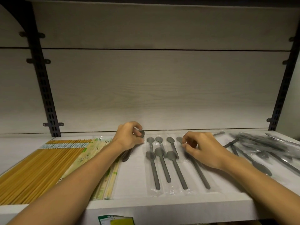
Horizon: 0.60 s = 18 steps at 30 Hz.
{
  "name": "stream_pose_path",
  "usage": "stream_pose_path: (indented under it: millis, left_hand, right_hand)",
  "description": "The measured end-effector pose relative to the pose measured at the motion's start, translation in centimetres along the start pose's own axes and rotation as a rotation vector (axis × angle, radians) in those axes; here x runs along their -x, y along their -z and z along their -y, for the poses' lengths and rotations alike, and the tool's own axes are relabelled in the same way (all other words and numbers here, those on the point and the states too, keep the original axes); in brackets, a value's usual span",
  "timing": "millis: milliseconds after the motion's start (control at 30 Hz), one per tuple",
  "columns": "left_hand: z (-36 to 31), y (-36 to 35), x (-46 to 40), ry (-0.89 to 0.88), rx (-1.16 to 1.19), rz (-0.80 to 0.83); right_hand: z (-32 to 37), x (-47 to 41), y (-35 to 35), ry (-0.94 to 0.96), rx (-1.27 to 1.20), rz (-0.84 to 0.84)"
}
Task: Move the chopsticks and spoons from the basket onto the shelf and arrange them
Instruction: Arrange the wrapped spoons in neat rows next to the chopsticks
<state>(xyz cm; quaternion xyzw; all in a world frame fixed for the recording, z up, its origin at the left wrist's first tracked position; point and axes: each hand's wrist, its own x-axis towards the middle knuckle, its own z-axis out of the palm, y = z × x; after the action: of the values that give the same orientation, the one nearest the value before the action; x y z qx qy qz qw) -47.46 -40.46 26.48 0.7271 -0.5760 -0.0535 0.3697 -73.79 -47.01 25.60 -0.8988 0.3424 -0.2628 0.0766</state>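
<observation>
On the white shelf (129,184), yellow wooden chopsticks (42,166) lie in a banded row at the left, with pale wrapped chopstick packs (90,153) beside them. Several grey spoons in clear wrappers (162,161) lie side by side in the middle. My left hand (128,137) grips a wrapped dark spoon (141,133) near the back wall, bowl end up. My right hand (201,148) pinches the wrapper of another grey spoon (198,172) at the right end of the row. The basket is out of sight.
A loose heap of wrapped dark spoons (263,148) lies at the right end of the shelf. Black slotted uprights (47,95) stand at both sides of the pale back panel. A green and yellow label (116,220) hangs below the shelf's front edge.
</observation>
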Motion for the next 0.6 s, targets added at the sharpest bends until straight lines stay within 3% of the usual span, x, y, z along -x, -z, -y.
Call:
stream_pose_path:
  millis: [100, 267, 600]
  left_hand:
    - [0.3, 0.8, 0.0, 0.066, -0.037, -0.051]
    - [0.4, 1.1, 0.5, 0.170, -0.117, 0.069]
    - [-0.6, -0.2, 0.6, 0.170, -0.173, 0.055]
  right_hand:
    - [0.1, 0.1, 0.0, 0.015, 0.001, 0.001]
    - [0.5, 0.2, 0.2, 0.045, 0.027, 0.008]
    - [0.5, 0.3, 0.2, 0.074, 0.248, -0.069]
